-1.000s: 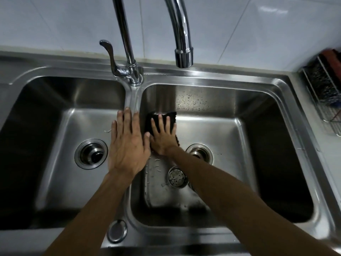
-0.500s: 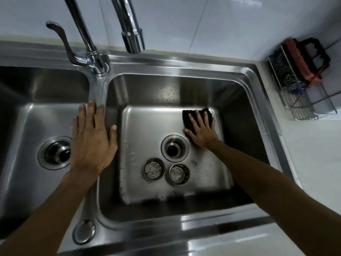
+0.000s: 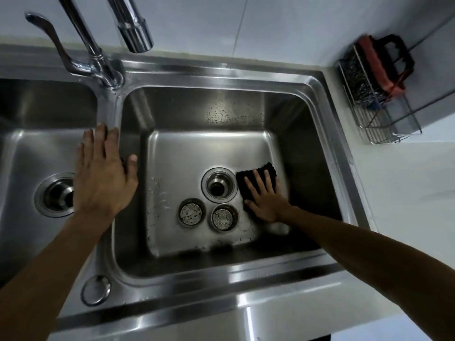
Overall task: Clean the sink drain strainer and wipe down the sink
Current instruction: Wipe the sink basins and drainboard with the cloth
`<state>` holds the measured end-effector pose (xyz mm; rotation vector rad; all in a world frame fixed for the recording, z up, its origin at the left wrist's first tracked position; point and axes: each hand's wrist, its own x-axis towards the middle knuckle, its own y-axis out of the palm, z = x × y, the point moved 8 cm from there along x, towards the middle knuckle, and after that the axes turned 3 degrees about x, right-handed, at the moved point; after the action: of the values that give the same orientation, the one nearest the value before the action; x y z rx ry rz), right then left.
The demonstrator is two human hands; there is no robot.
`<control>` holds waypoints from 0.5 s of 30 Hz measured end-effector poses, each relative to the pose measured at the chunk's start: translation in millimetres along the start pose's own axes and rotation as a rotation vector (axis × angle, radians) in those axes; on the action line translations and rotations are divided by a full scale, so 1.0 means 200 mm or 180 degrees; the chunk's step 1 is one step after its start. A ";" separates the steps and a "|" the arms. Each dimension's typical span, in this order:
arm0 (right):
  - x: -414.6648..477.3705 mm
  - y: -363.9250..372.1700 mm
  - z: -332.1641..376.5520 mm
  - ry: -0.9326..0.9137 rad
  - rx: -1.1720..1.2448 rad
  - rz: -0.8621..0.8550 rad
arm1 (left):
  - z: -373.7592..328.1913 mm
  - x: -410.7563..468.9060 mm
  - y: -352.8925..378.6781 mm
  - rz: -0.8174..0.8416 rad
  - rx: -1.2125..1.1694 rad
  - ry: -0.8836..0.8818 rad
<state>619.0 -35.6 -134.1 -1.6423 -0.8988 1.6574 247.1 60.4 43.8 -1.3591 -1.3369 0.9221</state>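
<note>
Right grip [image 3: 267, 203]: drain hole [image 3: 218, 185] just left, two strainers [image 3: 191, 212] further left, basin wall [image 3: 312, 156] just right, bare basin floor [image 3: 177, 168] beyond strainers.

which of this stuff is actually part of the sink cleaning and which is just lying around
In the job: black cloth pressed flat under the right hand; left strainer and right strainer, loose on the right basin floor; open drain.
Just lying about: wire rack in the corner, red scrubber in it; faucet; left basin drain.
</note>
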 end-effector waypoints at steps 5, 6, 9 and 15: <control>-0.15 0.16 0.00 -0.0054 -0.0203 0.0759 | -0.01 0.00 -0.02 0.0054 -0.0063 -0.0003; -0.16 0.18 0.00 -0.0042 -0.0237 0.0963 | -0.01 0.00 -0.02 0.0079 -0.0060 -0.0001; -0.19 0.19 0.01 0.0111 -0.0242 0.1247 | -0.02 0.00 -0.02 0.0074 -0.0078 0.0021; -0.21 0.20 0.05 0.0344 0.0044 0.1084 | -0.02 0.00 -0.03 0.0061 -0.0045 0.0008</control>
<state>611.2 -92.1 -142.9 -1.9375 -0.5757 1.7676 249.3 59.3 51.2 -1.3857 -1.3329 0.9251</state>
